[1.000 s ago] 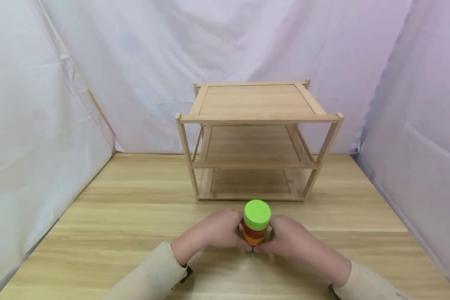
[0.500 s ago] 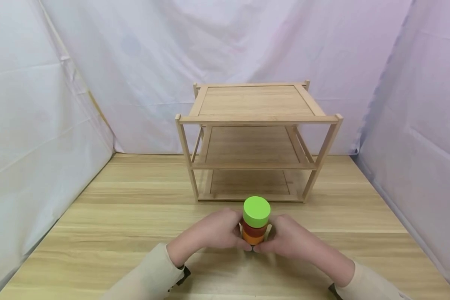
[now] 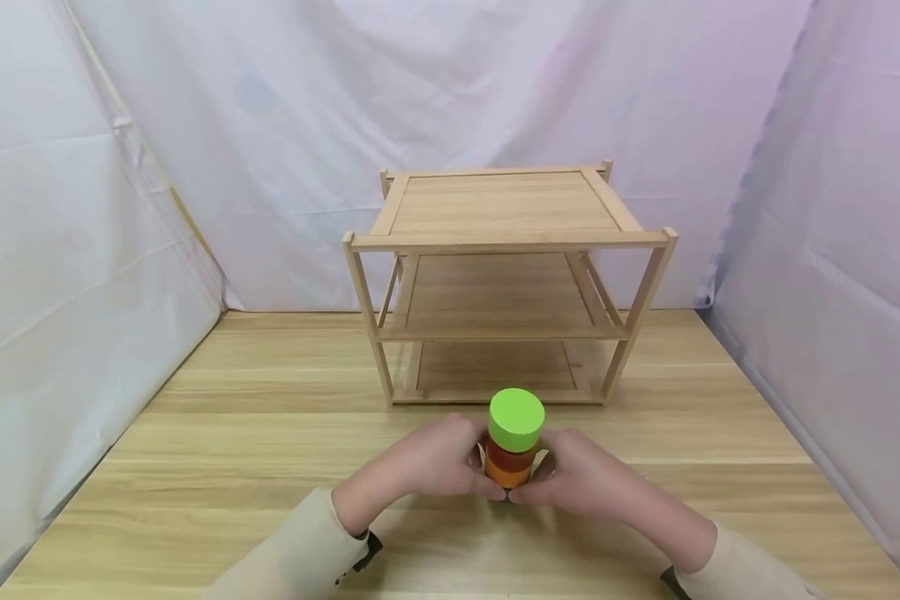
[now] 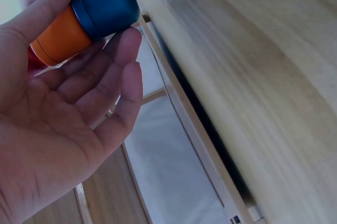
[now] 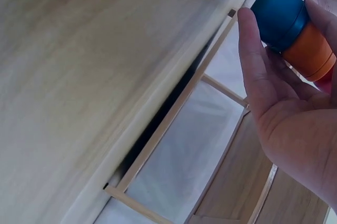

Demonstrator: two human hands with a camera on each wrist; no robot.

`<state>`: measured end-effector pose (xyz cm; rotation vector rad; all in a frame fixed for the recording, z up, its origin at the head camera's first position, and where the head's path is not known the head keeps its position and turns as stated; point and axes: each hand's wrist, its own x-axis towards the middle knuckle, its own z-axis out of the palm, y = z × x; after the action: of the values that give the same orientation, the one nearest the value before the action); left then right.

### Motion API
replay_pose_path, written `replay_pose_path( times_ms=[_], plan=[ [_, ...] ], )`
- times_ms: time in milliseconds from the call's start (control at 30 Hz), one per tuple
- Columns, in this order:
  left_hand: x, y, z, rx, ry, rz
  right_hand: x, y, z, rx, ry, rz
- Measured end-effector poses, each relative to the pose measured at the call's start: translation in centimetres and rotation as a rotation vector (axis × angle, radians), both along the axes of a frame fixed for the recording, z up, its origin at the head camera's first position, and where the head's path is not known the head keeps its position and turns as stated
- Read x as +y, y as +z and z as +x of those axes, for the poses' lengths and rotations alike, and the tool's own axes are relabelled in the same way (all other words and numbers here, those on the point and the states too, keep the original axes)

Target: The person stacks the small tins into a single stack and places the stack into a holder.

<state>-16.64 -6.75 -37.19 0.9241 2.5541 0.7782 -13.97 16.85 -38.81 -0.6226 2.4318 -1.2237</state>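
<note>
A multicoloured cylinder stands between my two hands in the head view, with a lime-green top, a dark red band and an orange band. Its rounded blue end shows in both wrist views. From the left, my left hand pinches it between thumb and fingers. My right hand grips the opposite side, thumb tip close to the other thumb near the base. In the left wrist view the outer fingers curve loosely below the blue end. Whether that end touches the table cannot be told.
A three-level wooden rack stands just beyond the hands, its lower front bar close behind the cylinder. The wood-grain table spreads out on both sides. White cloth hangs at the back, left and right.
The cylinder's green top has shifted slightly up in the head view, towards the rack. Both hands keep their hold almost in place, and the view has shifted a little.
</note>
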Motion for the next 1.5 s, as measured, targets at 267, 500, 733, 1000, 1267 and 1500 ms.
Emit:
replay_pose_path(
  times_ms=[267,500,733,1000,1267,1500],
  plan=[
    [0.1,1.6,-1.1,-0.053,-0.030,0.068,0.7,1.4,-0.8,0.097,0.040,0.028],
    [0.3,3.2,-1.8,-0.012,-0.018,0.043,0.9,2.9,-1.7,0.161,0.045,0.056],
    [0.4,5.2,-2.6,-0.017,-0.015,0.042,0.8,4.9,-2.6,0.207,0.034,0.105],
    [0.9,8.8,-3.2,0.000,-0.041,0.030,1.3,8.4,-3.3,0.194,0.025,0.110],
    [1.7,10.2,-3.8,0.020,-0.060,0.012,2.1,10.1,-3.7,0.159,0.017,0.125],
    [1.9,10.2,-4.1,0.002,-0.068,0.022,2.1,10.7,-3.8,0.167,0.045,0.152]
  ],
)
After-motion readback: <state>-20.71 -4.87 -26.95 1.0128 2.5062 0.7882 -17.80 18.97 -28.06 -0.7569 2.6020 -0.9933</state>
